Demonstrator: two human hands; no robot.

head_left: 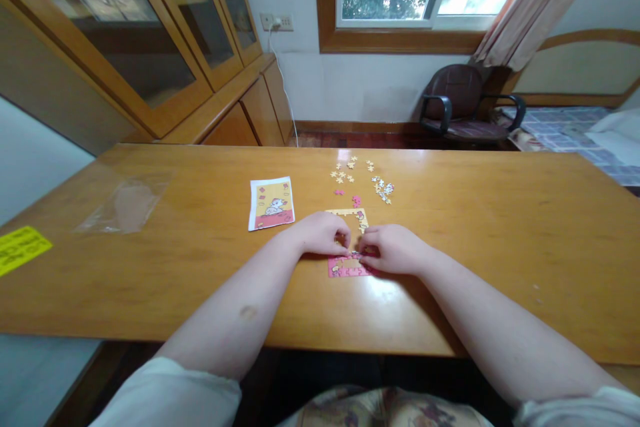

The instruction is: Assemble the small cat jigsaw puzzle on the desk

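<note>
A partly joined jigsaw puzzle (pixel 350 272) lies flat on the table, with a pink lower part and a yellow upper border around bare tabletop. My left hand (pixel 325 233) is closed, its fingertips pressing on the puzzle's left side at the top of the pink part. Opposite it, my right hand (pixel 395 250) pinches at the right end of the same pink row. The fingers cover the pieces they touch. Just beyond the puzzle lie loose pink pieces (pixel 357 201). Loose yellow pieces (pixel 341 177) and white-patterned pieces (pixel 384 188) are scattered farther back.
A picture sheet (pixel 274 204) with a white animal on yellow and pink lies left of the puzzle. Farther left are a clear plastic bag (pixel 127 205) and a yellow label (pixel 23 248). Behind the wooden table (pixel 500 233) stand a chair (pixel 457 103) and a glass-fronted cabinet (pixel 200 13).
</note>
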